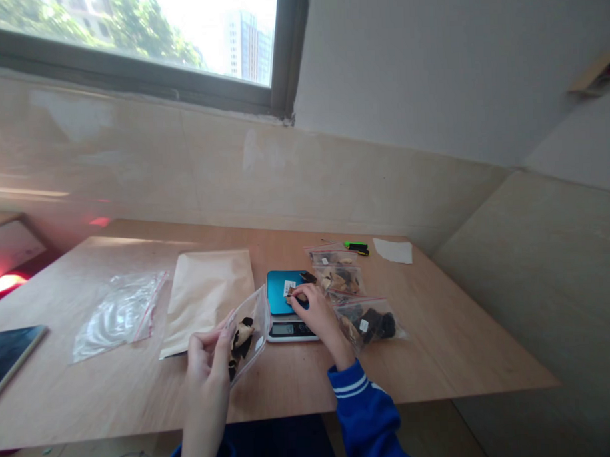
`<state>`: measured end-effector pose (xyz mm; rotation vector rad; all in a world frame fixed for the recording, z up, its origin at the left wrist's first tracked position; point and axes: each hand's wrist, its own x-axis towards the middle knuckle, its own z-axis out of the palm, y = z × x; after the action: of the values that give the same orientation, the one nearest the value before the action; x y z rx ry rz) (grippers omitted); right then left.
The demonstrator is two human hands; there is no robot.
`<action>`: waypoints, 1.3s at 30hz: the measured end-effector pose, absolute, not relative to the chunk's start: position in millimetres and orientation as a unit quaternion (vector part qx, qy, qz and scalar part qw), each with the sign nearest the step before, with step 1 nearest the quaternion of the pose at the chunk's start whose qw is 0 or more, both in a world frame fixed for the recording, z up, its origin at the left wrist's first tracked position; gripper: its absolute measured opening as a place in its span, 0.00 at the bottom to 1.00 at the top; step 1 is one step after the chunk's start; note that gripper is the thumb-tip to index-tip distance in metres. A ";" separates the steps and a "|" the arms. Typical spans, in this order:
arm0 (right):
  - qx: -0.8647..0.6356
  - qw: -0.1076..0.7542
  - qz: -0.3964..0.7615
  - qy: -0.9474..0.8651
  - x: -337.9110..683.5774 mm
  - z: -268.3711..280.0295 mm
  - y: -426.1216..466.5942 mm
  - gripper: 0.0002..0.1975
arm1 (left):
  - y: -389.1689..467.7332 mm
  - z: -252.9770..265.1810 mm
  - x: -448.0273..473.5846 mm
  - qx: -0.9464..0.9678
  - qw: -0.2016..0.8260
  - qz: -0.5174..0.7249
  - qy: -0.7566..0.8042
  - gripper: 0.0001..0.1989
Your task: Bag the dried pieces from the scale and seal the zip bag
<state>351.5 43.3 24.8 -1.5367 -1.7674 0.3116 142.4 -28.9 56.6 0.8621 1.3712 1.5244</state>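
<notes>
The left hand (209, 352) holds a small clear zip bag (246, 340) upright by its edge, fingers pinched on the plastic, with dark and pale dried pieces showing inside; the bag hangs just in front of the small digital kitchen scale with a blue platform (280, 293). The right hand (315, 311), in a blue sleeve with white stripes (364, 406), lies over the scale's right side, fingertips curled on a small brown piece (293, 297) on the platform beside a white tag (289, 286). Just right of the scale lie three filled clear zip bags (371, 323), close against the right wrist. Left of the scale a flat brown paper envelope (207, 295) lies on the wooden tabletop (439, 344), and farther left an empty clear zip bag (120, 315). A green and black marker (355, 246) and a white paper scrap (393, 251) sit near the far edge, a dark tablet (12, 352) at the left edge.
</notes>
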 end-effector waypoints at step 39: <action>-0.470 0.470 0.234 -0.709 299.8 118.9 -10.5 0.17 | -29.5 60.9 142.2 0.330 0.473 0.585 0.570 0.25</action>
<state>299.8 -10.5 118.9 -1.1524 -1.7379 0.5732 142.2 -29.5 60.9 0.8067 1.3948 1.4314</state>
